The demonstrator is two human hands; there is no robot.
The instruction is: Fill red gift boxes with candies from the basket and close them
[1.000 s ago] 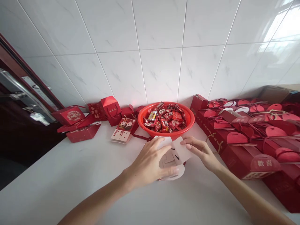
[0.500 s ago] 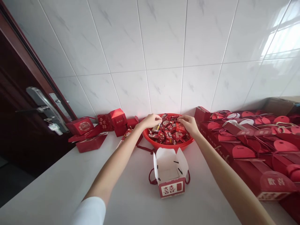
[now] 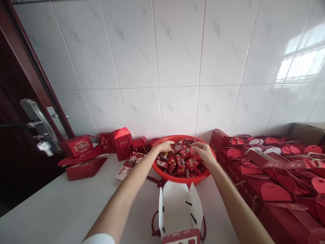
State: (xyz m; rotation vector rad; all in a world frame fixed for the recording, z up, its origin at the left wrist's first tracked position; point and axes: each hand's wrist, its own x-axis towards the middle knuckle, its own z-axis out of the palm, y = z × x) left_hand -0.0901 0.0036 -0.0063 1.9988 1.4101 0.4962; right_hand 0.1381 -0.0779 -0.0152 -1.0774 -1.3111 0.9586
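A round red plastic basket (image 3: 186,180) stands against the tiled wall, heaped with red-wrapped candies (image 3: 181,161). Over its left side, my left hand (image 3: 165,147) reaches in with curved fingers, thumb and forefinger a little apart at the candies. My right hand (image 3: 203,151) is at the right side of the heap, its fingers bent and spread, tips touching the wrappers. Neither hand visibly lifts a candy. Between my forearms, in front of the basket, an opened red gift box (image 3: 176,213) shows its white inside, flaps up and dark red cord handles at its sides.
Rows of closed red gift boxes (image 3: 276,186) fill the right side of the white table (image 3: 83,203). Several small red boxes (image 3: 123,143) and a printed red-and-white card piece (image 3: 129,166) are at the left. Beyond them is a dark door with keys (image 3: 45,147) in its lock.
My view has tilted up, so the basket and open box sit lower in the picture. Both hands have gone deeper among the candies, and their fingers are less pinched.
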